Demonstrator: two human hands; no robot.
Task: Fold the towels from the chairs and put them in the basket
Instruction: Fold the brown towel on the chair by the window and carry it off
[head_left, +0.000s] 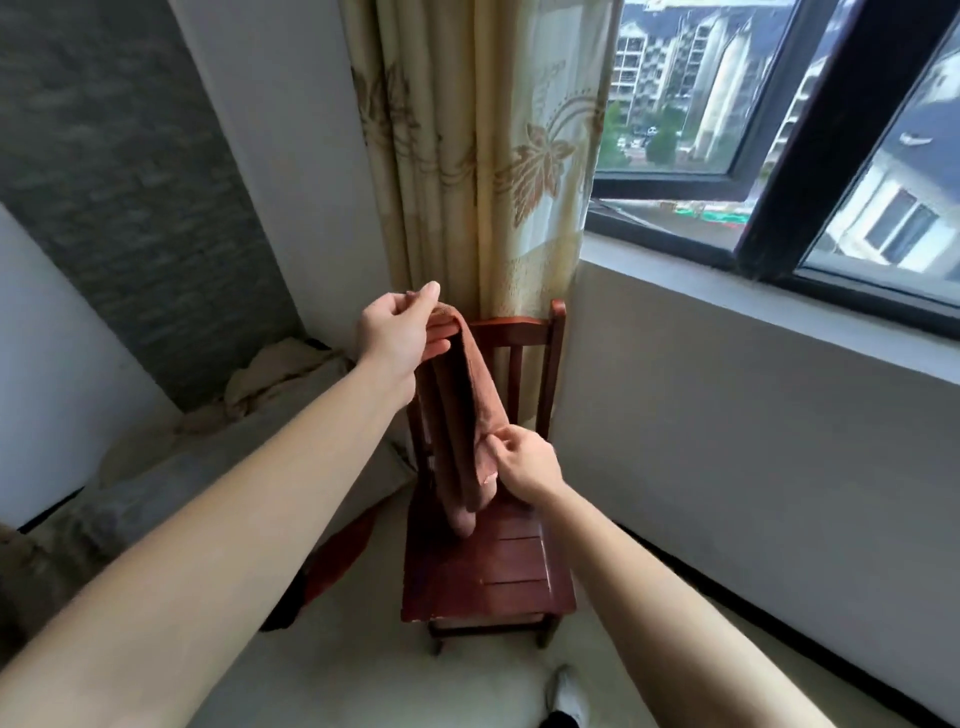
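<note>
The left hand grips the top edge of the brown towel, raised level with the top rail of the wooden chair; the right hand pinches the towel's right-hand edge lower down, above the seat. The towel hangs doubled lengthwise in front of the backrest, its bottom end just above or touching the seat; which cannot be determined. The chair stands against the curtain and close beside the wall under the window, with open floor at its front.
</note>
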